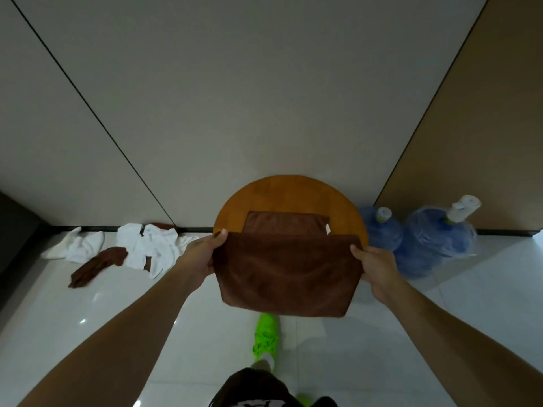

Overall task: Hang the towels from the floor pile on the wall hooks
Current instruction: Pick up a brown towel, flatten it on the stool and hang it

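Brown towel (286, 274) held taut, long axis left-right, over near edge of round worktop (282, 195) | left hand (202, 254) pinches left top corner, right hand (373, 265) the right, level | floor pile (138, 248) far left | no hooks visible.

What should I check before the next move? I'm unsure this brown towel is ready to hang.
1. Left hand grips the held brown towel at its left edge: ok.
2. Right hand grips its right edge: ok.
3. Towel spread flat between both hands, not bunched: ok.
4. Wall hooks in sight: not ok, none visible on the wall.
5. Floor pile still holds white and brown towels: ok.
6. Round wooden table already carries a folded brown towel: ok.
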